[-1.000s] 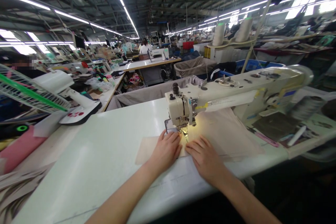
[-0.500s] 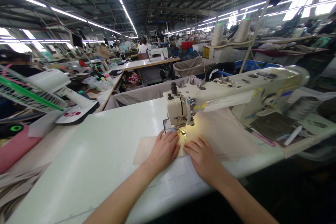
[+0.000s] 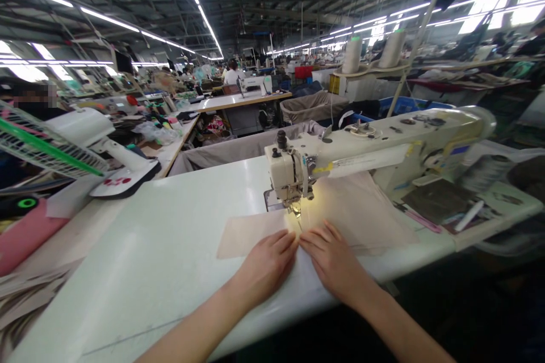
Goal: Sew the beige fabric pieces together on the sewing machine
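A beige fabric piece (image 3: 361, 215) lies flat under the needle area of a white sewing machine (image 3: 293, 173), with its narrower part spread to the left. My left hand (image 3: 270, 261) is closed, its fingertips pressed together at the fabric's near edge just in front of the lit presser foot (image 3: 297, 211). Beside it, my right hand (image 3: 334, 258) is also closed on that edge, thumb and fingers gathered close to the left fingertips. What lies exactly between the fingertips is partly hidden by the fingers.
The pale tabletop (image 3: 170, 238) runs left to a white fan (image 3: 85, 130) on a base. Right of the fabric lie pink-handled snips (image 3: 423, 221), a dark cloth (image 3: 440, 204) and a grey thread cone (image 3: 485, 176). A cloth-lined bin (image 3: 230, 144) stands behind the table.
My left hand has drawn back from beside the presser foot to the fabric's near edge, uncovering more of the left part. My right hand has shifted only slightly.
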`<control>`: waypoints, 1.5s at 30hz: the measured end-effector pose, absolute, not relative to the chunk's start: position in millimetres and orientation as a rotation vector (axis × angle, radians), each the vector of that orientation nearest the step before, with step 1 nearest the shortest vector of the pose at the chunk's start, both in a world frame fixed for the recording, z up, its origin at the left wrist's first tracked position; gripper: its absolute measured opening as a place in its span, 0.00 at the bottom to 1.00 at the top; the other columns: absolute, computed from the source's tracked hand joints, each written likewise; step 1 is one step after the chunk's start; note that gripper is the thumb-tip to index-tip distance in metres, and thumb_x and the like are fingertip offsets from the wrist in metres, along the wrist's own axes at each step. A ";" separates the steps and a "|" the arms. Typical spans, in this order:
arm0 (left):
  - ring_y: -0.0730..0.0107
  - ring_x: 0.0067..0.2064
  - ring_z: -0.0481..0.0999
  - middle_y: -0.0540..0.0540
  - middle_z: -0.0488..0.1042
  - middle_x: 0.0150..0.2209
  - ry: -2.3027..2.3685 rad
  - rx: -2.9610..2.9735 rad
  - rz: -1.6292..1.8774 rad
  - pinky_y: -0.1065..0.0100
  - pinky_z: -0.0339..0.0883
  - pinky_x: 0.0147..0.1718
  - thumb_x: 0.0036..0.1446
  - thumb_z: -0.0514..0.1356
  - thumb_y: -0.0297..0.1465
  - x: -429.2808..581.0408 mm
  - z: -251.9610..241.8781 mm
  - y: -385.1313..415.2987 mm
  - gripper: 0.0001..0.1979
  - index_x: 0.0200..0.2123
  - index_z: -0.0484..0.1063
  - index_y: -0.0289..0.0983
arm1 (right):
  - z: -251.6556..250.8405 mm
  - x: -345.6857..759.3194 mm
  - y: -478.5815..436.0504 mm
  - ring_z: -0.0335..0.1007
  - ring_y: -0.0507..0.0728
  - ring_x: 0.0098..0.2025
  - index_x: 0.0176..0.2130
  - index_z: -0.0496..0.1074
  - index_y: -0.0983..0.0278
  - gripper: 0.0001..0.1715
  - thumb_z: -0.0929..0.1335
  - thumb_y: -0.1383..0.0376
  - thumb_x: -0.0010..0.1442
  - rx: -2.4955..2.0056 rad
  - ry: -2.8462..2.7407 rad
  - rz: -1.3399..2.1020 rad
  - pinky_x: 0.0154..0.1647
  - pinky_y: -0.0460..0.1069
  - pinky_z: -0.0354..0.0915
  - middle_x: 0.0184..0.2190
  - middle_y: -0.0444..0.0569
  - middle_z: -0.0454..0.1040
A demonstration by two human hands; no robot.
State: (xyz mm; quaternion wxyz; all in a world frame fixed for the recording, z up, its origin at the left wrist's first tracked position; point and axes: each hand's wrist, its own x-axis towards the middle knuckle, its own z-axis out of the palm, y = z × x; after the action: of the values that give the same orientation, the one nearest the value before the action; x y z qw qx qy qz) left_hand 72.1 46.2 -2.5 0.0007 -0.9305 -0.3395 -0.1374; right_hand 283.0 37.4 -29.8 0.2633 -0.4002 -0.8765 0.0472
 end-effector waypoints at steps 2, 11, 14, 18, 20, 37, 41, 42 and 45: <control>0.58 0.55 0.73 0.40 0.75 0.51 -1.066 -2.942 -0.447 0.59 0.73 0.53 0.68 0.51 0.27 71.6 -0.3 45.8 0.15 0.54 0.70 0.34 | -26.8 282.9 38.0 0.66 0.59 0.54 0.56 0.72 0.59 0.23 0.61 0.75 0.67 -1.082 -2.369 0.156 0.67 0.64 0.48 0.51 0.50 0.76; 0.61 0.49 0.76 0.40 0.76 0.44 -1.130 -2.954 -0.489 0.59 0.74 0.50 0.68 0.50 0.29 65.3 3.8 78.9 0.13 0.46 0.74 0.36 | -15.5 271.5 67.9 0.67 0.59 0.54 0.50 0.74 0.61 0.15 0.63 0.72 0.68 -1.162 -2.415 0.145 0.64 0.63 0.51 0.49 0.51 0.76; 0.62 0.48 0.76 0.41 0.77 0.43 -1.133 -2.956 -0.502 0.60 0.73 0.50 0.68 0.50 0.28 62.7 4.1 91.1 0.13 0.44 0.75 0.36 | -14.1 267.9 79.4 0.67 0.59 0.53 0.49 0.75 0.62 0.13 0.64 0.72 0.68 -1.181 -2.420 0.142 0.64 0.63 0.52 0.47 0.51 0.77; 0.61 0.51 0.76 0.41 0.77 0.47 -1.104 -2.962 -0.497 0.60 0.71 0.53 0.67 0.50 0.28 58.4 6.0 105.2 0.14 0.47 0.75 0.37 | -11.8 265.8 85.5 0.66 0.60 0.53 0.49 0.75 0.64 0.14 0.63 0.72 0.68 -1.184 -2.397 0.155 0.64 0.62 0.52 0.46 0.50 0.77; 0.61 0.52 0.76 0.41 0.77 0.47 -1.096 -2.973 -0.487 0.59 0.70 0.55 0.68 0.50 0.28 56.2 6.8 110.0 0.14 0.48 0.75 0.36 | -12.0 266.2 83.2 0.66 0.60 0.53 0.50 0.75 0.64 0.15 0.63 0.72 0.69 -1.171 -2.375 0.169 0.64 0.63 0.51 0.47 0.51 0.77; 0.61 0.55 0.73 0.41 0.74 0.55 -1.182 -2.928 -0.491 0.58 0.69 0.57 0.67 0.52 0.28 50.9 0.3 110.6 0.16 0.55 0.71 0.36 | -24.6 267.8 64.5 0.67 0.59 0.54 0.50 0.75 0.61 0.17 0.61 0.73 0.69 -1.184 -2.310 0.172 0.67 0.66 0.49 0.51 0.50 0.76; 0.59 0.55 0.73 0.41 0.74 0.54 -1.193 -2.929 -0.454 0.57 0.69 0.56 0.67 0.52 0.28 50.8 0.8 112.7 0.16 0.54 0.72 0.35 | -26.5 268.2 64.4 0.67 0.59 0.55 0.50 0.75 0.60 0.18 0.61 0.73 0.69 -1.189 -2.310 0.183 0.67 0.65 0.49 0.52 0.50 0.76; 0.59 0.54 0.73 0.41 0.74 0.54 -1.194 -2.932 -0.448 0.57 0.69 0.56 0.67 0.52 0.28 50.9 0.8 113.1 0.16 0.54 0.72 0.35 | -27.2 268.3 64.5 0.67 0.59 0.55 0.51 0.75 0.60 0.18 0.61 0.72 0.69 -1.187 -2.311 0.187 0.67 0.65 0.49 0.52 0.50 0.76; 0.58 0.55 0.73 0.41 0.74 0.55 -1.210 -2.931 -0.444 0.57 0.69 0.56 0.67 0.52 0.28 51.1 0.8 113.7 0.16 0.54 0.71 0.35 | -28.4 268.5 64.9 0.67 0.59 0.55 0.51 0.75 0.60 0.18 0.61 0.72 0.69 -1.183 -2.311 0.194 0.67 0.66 0.49 0.52 0.50 0.76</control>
State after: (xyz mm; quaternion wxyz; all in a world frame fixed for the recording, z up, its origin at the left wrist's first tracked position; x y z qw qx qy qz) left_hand 51.1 113.7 0.8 -0.0303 -0.9150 -0.3778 -0.1386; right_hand 268.5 64.9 -28.4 0.2657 -0.4380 -0.8558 0.0719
